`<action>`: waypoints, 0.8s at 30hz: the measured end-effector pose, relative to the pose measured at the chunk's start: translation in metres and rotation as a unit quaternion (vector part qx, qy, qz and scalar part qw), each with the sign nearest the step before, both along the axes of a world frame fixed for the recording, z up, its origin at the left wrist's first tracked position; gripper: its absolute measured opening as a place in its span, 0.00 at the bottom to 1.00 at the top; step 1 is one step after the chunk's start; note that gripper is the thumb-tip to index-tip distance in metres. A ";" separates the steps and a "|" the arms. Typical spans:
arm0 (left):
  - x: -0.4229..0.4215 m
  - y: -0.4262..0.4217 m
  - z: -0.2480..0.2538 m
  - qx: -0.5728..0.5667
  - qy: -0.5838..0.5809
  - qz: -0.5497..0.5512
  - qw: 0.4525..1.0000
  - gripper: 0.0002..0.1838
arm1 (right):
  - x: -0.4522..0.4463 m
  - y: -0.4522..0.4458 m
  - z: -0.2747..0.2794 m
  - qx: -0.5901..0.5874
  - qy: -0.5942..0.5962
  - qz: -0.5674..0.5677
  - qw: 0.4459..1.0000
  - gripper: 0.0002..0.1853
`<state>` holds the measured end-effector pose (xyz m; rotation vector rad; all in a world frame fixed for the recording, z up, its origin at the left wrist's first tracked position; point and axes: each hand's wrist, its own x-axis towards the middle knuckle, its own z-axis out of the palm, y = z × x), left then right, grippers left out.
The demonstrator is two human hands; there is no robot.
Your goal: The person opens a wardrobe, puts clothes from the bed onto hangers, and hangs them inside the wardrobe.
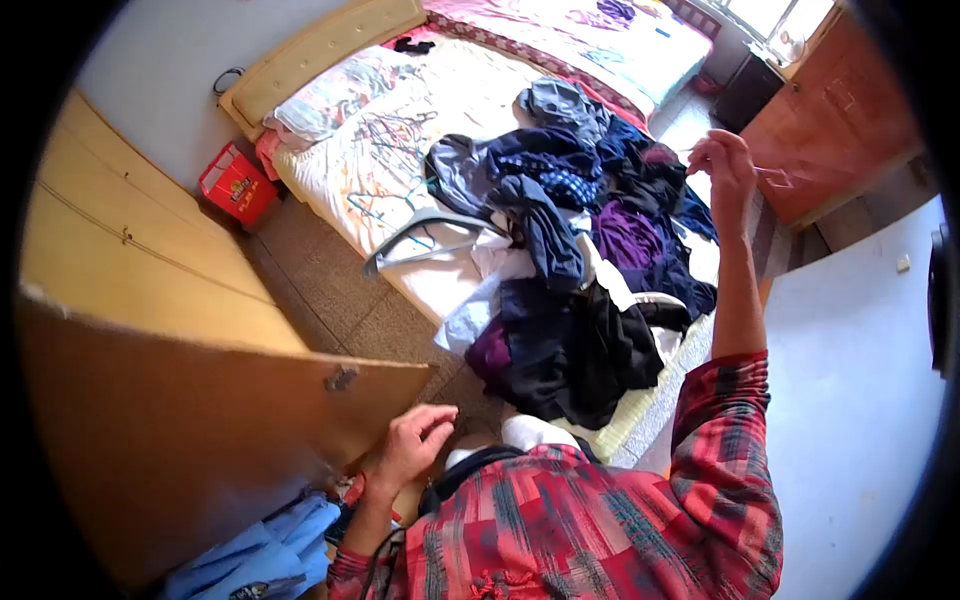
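Observation:
My right hand (725,170) is raised beyond the right side of the bed, its fingers closed. From it sticks out a thin, pale pinkish wire shape, blurred, which looks like a clothes hanger (776,178). Low in front of me, my left hand (415,445) is loosely bent with the thumb apart, and nothing shows in it. It is nearest to the edge of an open wooden door (250,420). A large heap of dark clothes (560,340) covers the near part of the bed (330,185). Several thin hangers (385,205) lie to its left.
Blue clothing (270,545) lies at the lower left, below the wooden door. A red bag (238,188) stands on the floor by the headboard (320,50). A white surface (850,370) is close on my right, with a reddish-brown cabinet (825,115) beyond. A second bed (670,60) stands behind.

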<state>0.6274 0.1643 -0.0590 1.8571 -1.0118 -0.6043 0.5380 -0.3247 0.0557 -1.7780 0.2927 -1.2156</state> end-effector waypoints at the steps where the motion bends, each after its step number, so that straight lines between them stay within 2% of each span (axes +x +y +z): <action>1: -0.001 0.000 0.002 -0.010 -0.018 -0.012 1.000 0.11 | -0.010 0.012 -0.001 0.025 0.071 0.017 0.997 0.08; 3: -0.004 -0.004 0.020 0.017 0.048 -0.005 0.999 0.11 | -0.039 0.020 -0.031 0.022 0.230 0.058 0.971 0.07; 5: -0.007 -0.008 0.025 0.004 0.043 -0.013 0.999 0.10 | -0.061 0.069 -0.054 -0.056 0.247 0.076 0.964 0.05; 7: -0.009 -0.014 0.028 -0.010 0.040 -0.023 0.999 0.10 | -0.083 0.106 -0.093 -0.214 0.264 0.010 0.940 0.05; 9: -0.016 -0.018 0.035 -0.004 0.040 -0.024 0.999 0.10 | -0.108 0.145 -0.106 -0.266 0.384 0.007 0.884 0.07; 11: -0.019 -0.022 0.040 -0.052 -0.025 -0.053 0.997 0.10 | -0.120 0.170 -0.129 -0.293 0.362 0.063 0.883 0.09; 13: -0.027 -0.030 0.059 -0.046 -0.016 -0.037 0.998 0.09 | -0.134 0.183 -0.127 -0.355 0.470 0.099 0.803 0.10; 16: -0.030 -0.048 0.070 -0.095 -0.060 0.012 0.994 0.08 | -0.145 0.186 -0.129 -0.408 0.463 0.148 0.773 0.16; 17: -0.029 -0.054 0.072 -0.054 -0.045 0.051 0.996 0.10 | -0.147 0.185 -0.129 -0.417 0.452 0.161 0.772 0.17; 19: -0.025 -0.075 0.072 0.005 -0.117 0.088 0.989 0.13 | -0.154 0.184 -0.126 -0.433 0.438 0.169 0.770 0.18; 20: -0.021 -0.082 0.059 0.040 -0.159 0.072 0.984 0.18 | -0.158 0.184 -0.126 -0.437 0.433 0.183 0.767 0.19; 21: -0.022 -0.089 0.053 0.044 -0.162 0.067 0.983 0.18 | -0.161 0.182 -0.126 -0.441 0.429 0.196 0.764 0.20; 23: -0.028 -0.112 0.039 0.065 -0.077 0.025 0.995 0.22 | -0.163 0.187 -0.128 -0.439 0.418 0.206 0.768 0.20; 24: -0.035 -0.122 0.024 0.024 0.089 0.031 0.995 0.23 | -0.164 0.190 -0.133 -0.428 0.411 0.215 0.776 0.20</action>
